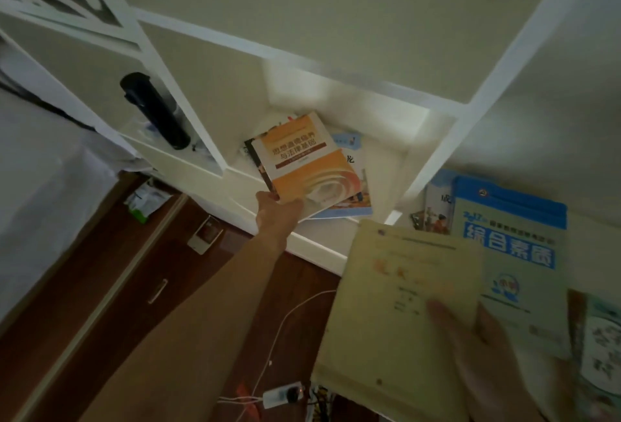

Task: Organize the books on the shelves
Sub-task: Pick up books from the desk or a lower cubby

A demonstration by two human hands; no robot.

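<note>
My left hand [274, 211] reaches into the middle compartment of the white shelf [437, 159] and grips the near corner of an orange and white book [302, 159]. That book lies on top of other flat books, one with a blue edge [349, 208]. My right hand [484, 351] holds a pale yellow book [393, 304] close to the camera, thumb on its cover. Behind it a blue and pale green book [517, 236] and a further book [437, 210] lie in the right compartment.
A black flask [154, 110] stands in the left compartment. Below the shelf is a dark wooden desk with a drawer handle [158, 290], a white cable [285, 317], a charger [282, 394] and small packets [144, 201]. A floral-patterned item [601, 347] sits at far right.
</note>
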